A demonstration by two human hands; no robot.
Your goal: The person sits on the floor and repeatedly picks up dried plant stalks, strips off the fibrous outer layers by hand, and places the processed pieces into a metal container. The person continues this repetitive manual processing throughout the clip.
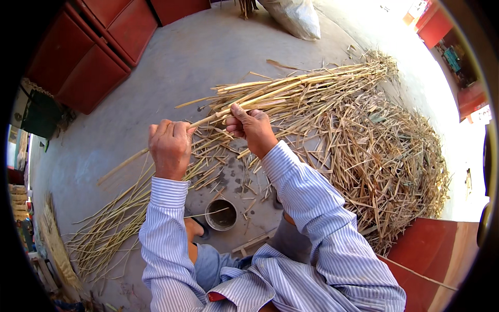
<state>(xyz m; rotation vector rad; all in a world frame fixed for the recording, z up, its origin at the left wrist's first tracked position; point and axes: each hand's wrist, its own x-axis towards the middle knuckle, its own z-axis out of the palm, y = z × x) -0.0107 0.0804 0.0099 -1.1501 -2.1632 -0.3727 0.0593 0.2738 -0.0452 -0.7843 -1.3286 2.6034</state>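
Observation:
My left hand (170, 150) is closed around a long, dry, straw-coloured stalk (206, 120), and the stalk's lower end reaches out to the left, slightly blurred. Higher up the same stalk, my right hand (253, 130) pinches it between thumb and fingers. Just beyond my right hand lies a bundle of similar uncut stalks (317, 82), their tips pointing left. Thin, greenish-yellow stalks (112, 234) are spread on the floor below my left hand. Short broken bits of stalk (208, 174) are scattered under both hands.
A large heap of dry leaves and husks (384, 161) fills the right side. Between my legs stands a round metal pot (222, 228) with a stick across it. Red cabinets (83, 62) stand at the far left, a white sack (295, 18) at the back, a red panel (423, 249) lower right.

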